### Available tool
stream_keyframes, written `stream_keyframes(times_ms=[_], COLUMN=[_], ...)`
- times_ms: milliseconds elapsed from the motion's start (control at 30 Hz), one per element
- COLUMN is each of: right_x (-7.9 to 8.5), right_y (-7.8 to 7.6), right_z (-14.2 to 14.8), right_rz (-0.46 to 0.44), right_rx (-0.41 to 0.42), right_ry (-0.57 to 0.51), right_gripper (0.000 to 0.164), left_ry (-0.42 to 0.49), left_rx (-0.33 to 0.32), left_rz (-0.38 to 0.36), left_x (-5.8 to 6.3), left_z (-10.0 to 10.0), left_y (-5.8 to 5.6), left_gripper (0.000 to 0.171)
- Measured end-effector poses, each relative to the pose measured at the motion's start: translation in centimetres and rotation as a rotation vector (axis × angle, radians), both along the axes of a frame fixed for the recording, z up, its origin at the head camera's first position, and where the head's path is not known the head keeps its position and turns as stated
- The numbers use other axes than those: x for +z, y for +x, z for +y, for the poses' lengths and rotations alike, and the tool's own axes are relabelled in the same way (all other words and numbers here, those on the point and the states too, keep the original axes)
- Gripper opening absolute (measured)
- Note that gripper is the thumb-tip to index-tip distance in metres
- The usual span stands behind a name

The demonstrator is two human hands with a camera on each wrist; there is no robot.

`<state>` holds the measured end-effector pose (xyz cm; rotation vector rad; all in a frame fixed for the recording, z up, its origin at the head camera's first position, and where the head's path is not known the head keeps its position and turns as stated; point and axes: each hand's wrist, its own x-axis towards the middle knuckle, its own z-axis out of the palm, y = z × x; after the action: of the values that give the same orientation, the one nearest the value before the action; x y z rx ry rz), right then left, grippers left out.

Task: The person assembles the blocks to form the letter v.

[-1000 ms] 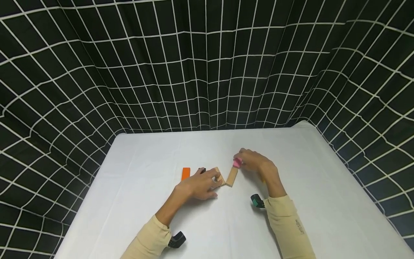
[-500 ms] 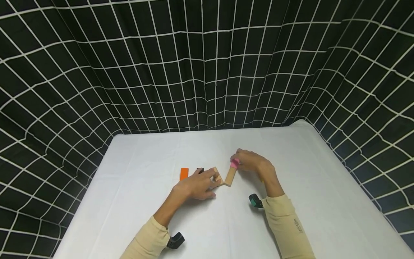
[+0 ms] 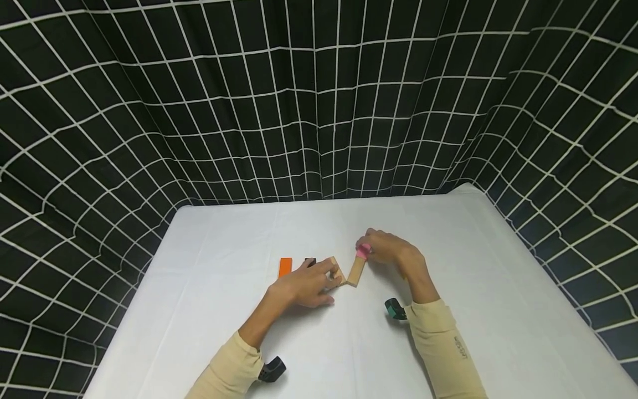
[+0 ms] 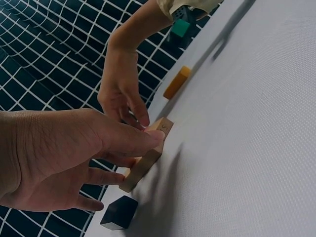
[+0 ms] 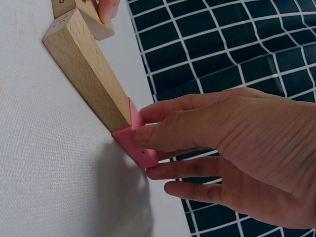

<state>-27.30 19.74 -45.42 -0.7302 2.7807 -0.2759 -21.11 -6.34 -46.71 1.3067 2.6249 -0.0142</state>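
Note:
In the head view my left hand (image 3: 310,284) rests on the table, thumb and fingers around a plain wooden block (image 4: 143,168). The left wrist view shows the thumb on one side of that block and fingertips on the other. A second wooden block (image 3: 356,271) meets it at one end, forming a V. At this second block's far end sits a pink notched block (image 5: 137,145), touching it. My right hand (image 3: 386,246) pinches the pink block between thumb and fingers. Close to my left hand's fingers stands a black block (image 4: 120,212).
An orange block (image 3: 285,266) lies left of my left hand on the white tabletop (image 3: 229,238). A yellow block (image 4: 177,82) lies near my right forearm, mostly hidden in the head view. Dark curtains (image 3: 319,111) with white grid lines surround the table's back and sides.

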Motion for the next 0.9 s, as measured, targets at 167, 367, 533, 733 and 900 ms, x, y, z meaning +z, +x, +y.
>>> stream_keyframes(times_ms=[167, 367, 533, 733, 900], right_x=[0.2, 0.3, 0.4, 0.7, 1.1], right_y=[-0.1, 0.1, 0.2, 0.3, 0.4], right_z=[0.1, 0.0, 0.1, 0.3, 0.9], right_rz=[-0.012, -0.032, -0.064, -0.093, -0.106], right_rx=[-0.006, -0.004, -0.049, -0.098, -0.12], right_ry=[0.006, -0.013, -0.013, -0.009, -0.012], right_gripper=[0.034, 0.033, 0.047, 0.057, 0.059], left_ry=[0.004, -0.013, -0.012, -0.019, -0.021], left_rx=[-0.002, -0.003, -0.012, -0.008, -0.011], left_rz=[-0.001, 0.007, 0.012, 0.006, 0.011], left_x=[0.2, 0.1, 0.1, 0.1, 0.1], left_z=[0.1, 0.1, 0.1, 0.1, 0.1], left_y=[0.0, 0.0, -0.1, 0.0, 0.1], left_gripper=[0.053, 0.053, 0.052, 0.053, 0.053])
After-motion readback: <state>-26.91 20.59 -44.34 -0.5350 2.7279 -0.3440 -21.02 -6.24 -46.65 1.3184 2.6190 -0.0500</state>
